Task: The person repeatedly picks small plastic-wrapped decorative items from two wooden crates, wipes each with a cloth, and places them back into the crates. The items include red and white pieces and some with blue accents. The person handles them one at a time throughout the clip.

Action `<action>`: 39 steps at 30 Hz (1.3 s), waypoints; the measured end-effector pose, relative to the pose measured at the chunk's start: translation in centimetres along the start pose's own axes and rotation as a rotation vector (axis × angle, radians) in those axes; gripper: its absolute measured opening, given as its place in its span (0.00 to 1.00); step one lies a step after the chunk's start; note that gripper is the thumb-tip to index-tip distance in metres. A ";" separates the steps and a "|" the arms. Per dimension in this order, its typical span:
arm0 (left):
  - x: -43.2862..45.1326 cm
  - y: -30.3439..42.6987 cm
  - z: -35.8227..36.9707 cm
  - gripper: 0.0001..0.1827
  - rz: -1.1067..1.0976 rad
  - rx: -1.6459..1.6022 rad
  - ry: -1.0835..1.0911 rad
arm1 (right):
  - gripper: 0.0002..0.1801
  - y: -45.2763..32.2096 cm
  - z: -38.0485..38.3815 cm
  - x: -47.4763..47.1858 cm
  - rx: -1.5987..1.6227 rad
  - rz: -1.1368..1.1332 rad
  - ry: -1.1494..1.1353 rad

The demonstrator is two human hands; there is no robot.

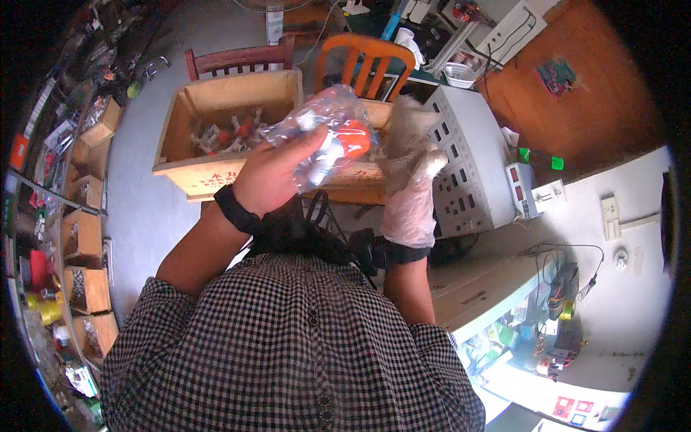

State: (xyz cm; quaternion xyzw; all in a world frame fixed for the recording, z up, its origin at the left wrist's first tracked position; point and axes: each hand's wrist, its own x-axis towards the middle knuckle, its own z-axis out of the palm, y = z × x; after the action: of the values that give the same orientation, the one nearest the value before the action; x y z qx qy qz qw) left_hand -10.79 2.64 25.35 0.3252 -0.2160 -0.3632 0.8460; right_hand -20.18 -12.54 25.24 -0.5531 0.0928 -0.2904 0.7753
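Note:
My left hand (275, 178), bare with a black wristband, grips a clear plastic bag (337, 135) holding orange and white parts. To its right is my right hand (411, 210), raised and covered in thin translucent plastic, with a black band at the wrist. Beige, blurred fabric (405, 140) covers or lies at its fingers; whether it is a glove or a held cloth cannot be told. Beyond the left hand, a wooden box (189, 171) contains small white and orange parts. A second wooden box (351, 191) is partly hidden behind the bag and hands.
Two wooden chairs, one dark red (240, 59) and one orange-brown (372, 48), stand behind the boxes. A grey panel cabinet (469, 156) with rows of sockets is close on the right. Shelving with small wooden bins (86, 232) lines the left. A glass-fronted counter (502, 291) is at lower right.

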 end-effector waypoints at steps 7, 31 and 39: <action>0.2 -1.2 1.8 0.31 0.050 0.106 -0.169 | 0.31 0.8 1.7 -1.5 -1.034 -0.574 -0.461; 1.9 2.9 -3.5 0.25 0.226 -0.107 0.050 | 0.48 0.9 -2.3 -2.0 0.621 0.321 -0.365; 1.2 0.4 -0.6 0.34 0.134 0.072 -0.093 | 0.42 0.8 -0.7 -1.8 1.000 0.309 -0.510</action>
State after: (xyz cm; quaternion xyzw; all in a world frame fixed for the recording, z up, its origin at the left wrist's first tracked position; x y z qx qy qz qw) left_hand -9.48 2.18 25.40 0.3232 -0.2892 -0.3126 0.8451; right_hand -21.71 -11.90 23.94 -0.1520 -0.1657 -0.0402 0.9736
